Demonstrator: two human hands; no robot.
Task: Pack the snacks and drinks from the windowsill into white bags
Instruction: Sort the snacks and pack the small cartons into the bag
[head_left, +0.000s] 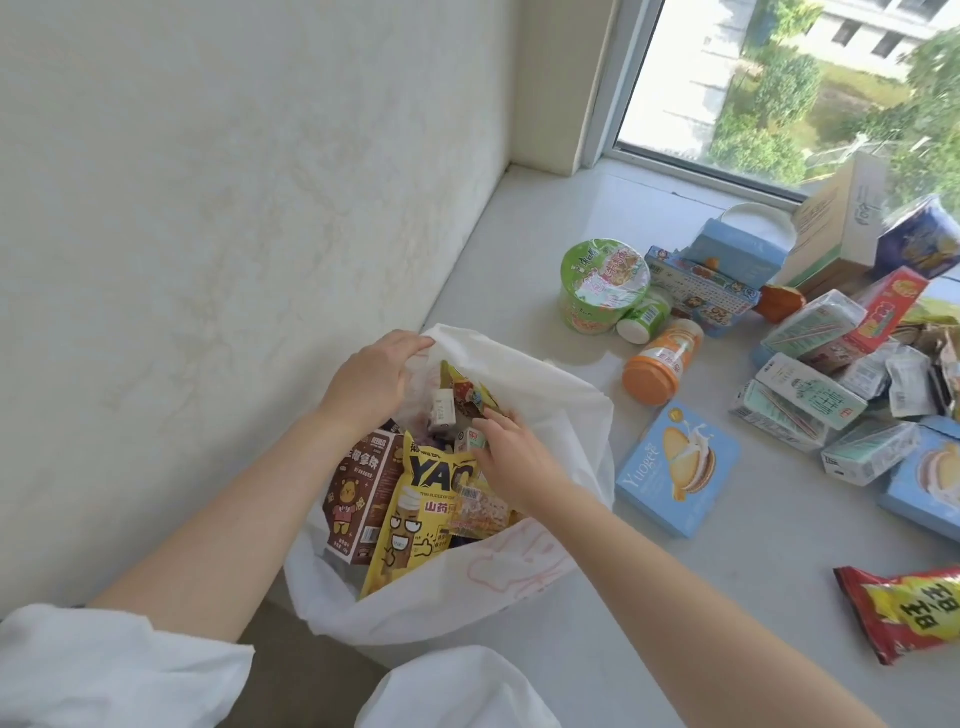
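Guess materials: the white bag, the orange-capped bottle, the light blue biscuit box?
White bag: looks like thin non-woven fabric or matte plastic; soft folds, no gloss.
Orange-capped bottle: likely plastic, smooth with a printed label wrap.
Light blue biscuit box: printed cardboard, sharp flat edges, slight sheen.

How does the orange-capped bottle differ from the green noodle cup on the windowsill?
The orange-capped bottle lies on its side, cap toward the camera; the green noodle cup stands upright with its lid up. The bottle is slim and orange and white; the cup is wider and green. The bottle lies nearer the white bag; the cup stands farther back. Both rest unpacked on the windowsill.
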